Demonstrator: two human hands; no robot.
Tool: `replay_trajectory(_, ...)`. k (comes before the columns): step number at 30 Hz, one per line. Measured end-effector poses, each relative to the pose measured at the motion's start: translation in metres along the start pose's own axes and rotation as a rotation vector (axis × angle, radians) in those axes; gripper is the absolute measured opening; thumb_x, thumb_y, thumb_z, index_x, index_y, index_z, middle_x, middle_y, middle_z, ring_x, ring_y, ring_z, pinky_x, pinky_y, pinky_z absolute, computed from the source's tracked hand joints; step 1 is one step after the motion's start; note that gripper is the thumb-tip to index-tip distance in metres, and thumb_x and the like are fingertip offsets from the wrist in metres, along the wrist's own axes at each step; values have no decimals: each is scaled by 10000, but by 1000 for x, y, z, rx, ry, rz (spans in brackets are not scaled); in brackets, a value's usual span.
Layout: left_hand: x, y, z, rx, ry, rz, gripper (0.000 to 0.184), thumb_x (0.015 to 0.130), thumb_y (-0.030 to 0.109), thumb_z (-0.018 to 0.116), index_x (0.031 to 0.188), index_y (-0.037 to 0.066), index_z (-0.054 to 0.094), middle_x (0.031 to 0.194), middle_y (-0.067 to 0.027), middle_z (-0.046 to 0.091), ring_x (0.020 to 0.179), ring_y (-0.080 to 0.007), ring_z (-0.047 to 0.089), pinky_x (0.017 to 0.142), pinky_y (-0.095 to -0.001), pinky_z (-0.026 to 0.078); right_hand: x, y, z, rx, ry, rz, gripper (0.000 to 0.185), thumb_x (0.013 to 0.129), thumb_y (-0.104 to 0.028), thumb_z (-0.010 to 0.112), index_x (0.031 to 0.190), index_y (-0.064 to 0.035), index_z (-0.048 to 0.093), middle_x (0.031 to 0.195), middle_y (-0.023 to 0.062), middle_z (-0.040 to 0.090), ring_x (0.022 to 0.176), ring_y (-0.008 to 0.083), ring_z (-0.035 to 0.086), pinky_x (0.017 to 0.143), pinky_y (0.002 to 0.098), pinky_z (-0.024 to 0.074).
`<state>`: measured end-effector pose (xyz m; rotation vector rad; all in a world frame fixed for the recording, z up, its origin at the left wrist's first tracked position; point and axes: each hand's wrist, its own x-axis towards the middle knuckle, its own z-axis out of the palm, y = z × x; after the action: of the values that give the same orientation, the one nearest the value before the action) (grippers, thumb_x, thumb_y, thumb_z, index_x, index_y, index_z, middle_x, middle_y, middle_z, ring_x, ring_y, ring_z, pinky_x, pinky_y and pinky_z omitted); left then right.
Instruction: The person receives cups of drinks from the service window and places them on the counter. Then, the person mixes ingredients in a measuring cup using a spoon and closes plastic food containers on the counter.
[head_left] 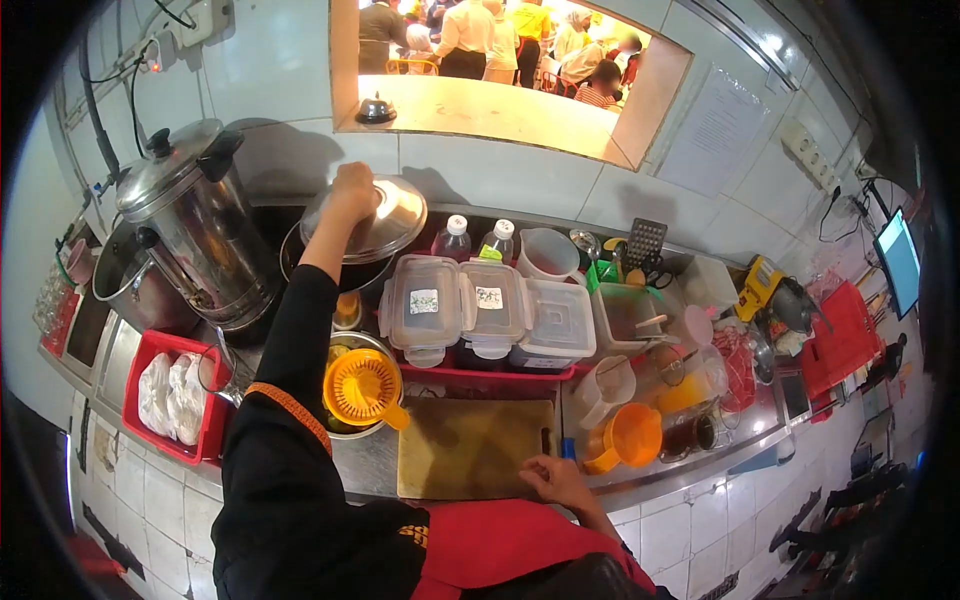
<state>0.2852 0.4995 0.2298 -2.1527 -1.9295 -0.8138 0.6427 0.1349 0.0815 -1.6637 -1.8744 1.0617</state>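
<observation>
My left hand is closed on top of a shiny metal pot lid, and its fingers hide the knob. The lid sits over a dark pot at the back of the counter; I cannot tell whether it rests on the rim. My right hand hovers by the right edge of a yellowish cutting board, its fingers loosely bent with nothing visible in them. Close to that hand is a small blue object. An orange citrus juicer sits on a metal bowl left of the board.
Clip-lid containers stand in a red tray behind the board. To the right are an orange jug and several pitchers. A tall metal urn and a red basket of white bags occupy the left. People show through the serving window.
</observation>
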Motion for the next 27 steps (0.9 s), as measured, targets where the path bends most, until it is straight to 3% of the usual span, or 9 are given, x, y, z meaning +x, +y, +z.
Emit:
replay_trajectory(4, -8, -20, 3, 56, -17, -2, 128, 653, 71, 564, 724, -27, 607, 831, -239, 590, 801, -385, 575, 713, -415, 480, 1, 4, 1, 24, 17, -15, 278, 745, -223, 636, 915, -6, 604, 752, 130, 632, 676, 192, 622, 625, 279, 485)
replay_trajectory(9, -28, -32, 13, 45, 116, 70, 103, 663, 35, 536, 703, -39, 594, 812, -269, 571, 784, -402, 562, 706, -425, 473, 2, 2, 0, -24, 13, -58, 267, 748, -217, 636, 915, -12, 603, 748, 123, 628, 673, 190, 620, 617, 276, 480)
replay_trajectory(15, -32, -31, 15, 30, 100, -62, 76, 622, 38, 584, 667, -8, 622, 784, -241, 575, 790, -395, 557, 709, -417, 466, 3, -1, -7, -33, -28, 6, 276, 750, -228, 636, 909, -4, 600, 770, 142, 626, 700, 212, 625, 634, 284, 483)
replay_trajectory(17, -34, -28, 10, 66, -83, -89, 145, 678, 10, 537, 788, -53, 606, 919, -276, 560, 871, -398, 553, 730, -425, 467, 3, 0, -9, -41, -37, 31, 286, 751, -237, 634, 902, 4, 599, 790, 162, 624, 723, 236, 632, 646, 294, 491)
replay_trajectory(20, -44, -31, 9, 102, -132, -105, 143, 672, 4, 547, 790, -51, 606, 915, -260, 569, 873, -380, 559, 743, -415, 468, 3, 7, -8, 19, -21, -9, 287, 748, -233, 636, 904, 5, 599, 789, 163, 624, 725, 239, 632, 648, 296, 491)
replay_trajectory(27, -55, -26, 10, 126, -14, -165, 172, 684, 33, 599, 841, -35, 597, 942, -230, 550, 902, -366, 546, 782, -385, 459, 1, 16, -7, -59, 5, -66, 293, 752, -248, 629, 901, 3, 599, 788, 161, 624, 722, 242, 633, 637, 303, 492)
